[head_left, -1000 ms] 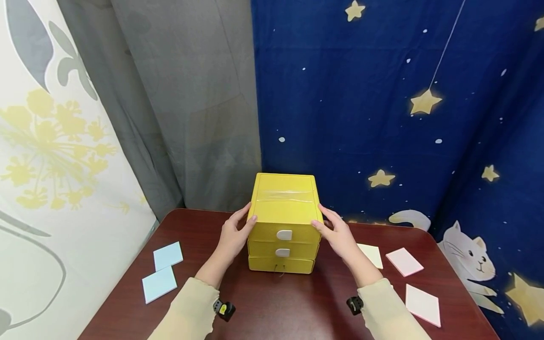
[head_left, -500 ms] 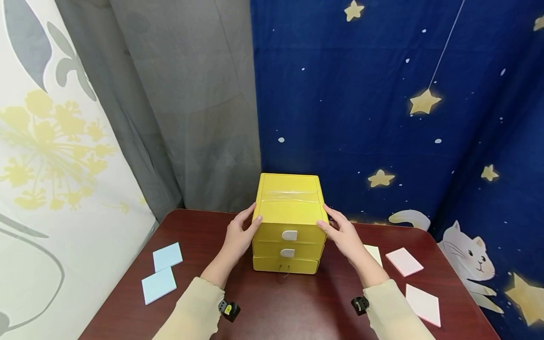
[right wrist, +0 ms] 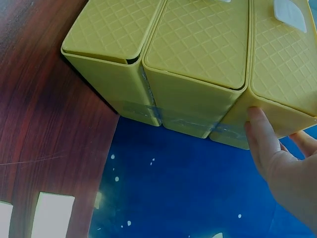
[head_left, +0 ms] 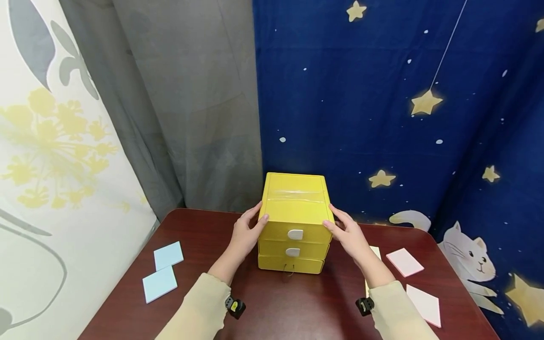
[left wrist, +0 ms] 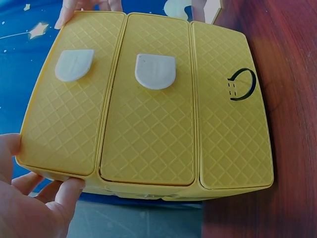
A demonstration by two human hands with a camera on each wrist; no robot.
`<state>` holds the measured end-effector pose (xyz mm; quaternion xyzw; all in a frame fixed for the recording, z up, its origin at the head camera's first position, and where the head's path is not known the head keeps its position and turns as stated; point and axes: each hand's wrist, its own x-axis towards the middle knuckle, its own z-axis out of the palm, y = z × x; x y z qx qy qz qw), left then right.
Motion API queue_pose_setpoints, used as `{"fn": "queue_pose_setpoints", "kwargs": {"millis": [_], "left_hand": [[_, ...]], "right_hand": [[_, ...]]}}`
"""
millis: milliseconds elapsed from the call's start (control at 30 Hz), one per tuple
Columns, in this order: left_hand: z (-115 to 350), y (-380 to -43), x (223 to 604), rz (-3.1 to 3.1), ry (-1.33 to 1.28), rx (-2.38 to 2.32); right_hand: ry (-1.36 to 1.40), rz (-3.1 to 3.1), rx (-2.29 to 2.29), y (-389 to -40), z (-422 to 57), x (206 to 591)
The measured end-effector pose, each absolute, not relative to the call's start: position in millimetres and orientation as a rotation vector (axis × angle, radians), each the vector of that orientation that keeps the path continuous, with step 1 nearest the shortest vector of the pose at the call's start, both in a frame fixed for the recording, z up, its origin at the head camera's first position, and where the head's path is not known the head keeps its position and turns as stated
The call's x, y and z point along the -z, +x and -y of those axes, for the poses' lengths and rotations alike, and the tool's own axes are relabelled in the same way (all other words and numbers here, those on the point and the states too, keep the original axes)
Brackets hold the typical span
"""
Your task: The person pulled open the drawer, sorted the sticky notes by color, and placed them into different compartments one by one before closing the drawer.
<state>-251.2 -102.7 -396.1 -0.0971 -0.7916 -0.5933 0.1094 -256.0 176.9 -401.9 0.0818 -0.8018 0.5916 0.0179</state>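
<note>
A yellow three-drawer desktop organizer (head_left: 294, 242) stands upright on the table, its drawers facing me. White tabs mark its top and middle drawers; a dark loop (left wrist: 251, 84) hangs from the bottom drawer. My left hand (head_left: 245, 234) holds its upper left side near the front corner, thumb by the top front edge. Opposite it, my right hand (head_left: 349, 235) holds the upper right side, with fingers along the wall in the right wrist view. Clear tape (head_left: 295, 194) runs across the top and down the side. All three drawers are closed.
Two light blue note pads (head_left: 168, 255) lie on the dark red-brown table (head_left: 293, 307) at left. At right lie pink pads (head_left: 404, 262) and a pale yellow pad (head_left: 376, 252), partly hidden by my right forearm. Grey and dark blue curtains (head_left: 306, 94) hang right behind the table.
The drawer organizer has slid a little to the right across the table, both hands moving along with it. My right forearm now covers more of the pale yellow pad.
</note>
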Motion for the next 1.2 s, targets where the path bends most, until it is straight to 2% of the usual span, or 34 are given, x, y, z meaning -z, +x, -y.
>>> {"fn": "queue_pose_setpoints", "kwargs": {"millis": [267,1200], "left_hand": [[99,-265,414,2.313,-0.304,1.747],[88,-268,414,2.321,-0.309,1.718]], "right_hand": [[0.253,2.511,-1.806,-254,-184,401],[0.268,2.537,-1.8,-257,-196,398]]}}
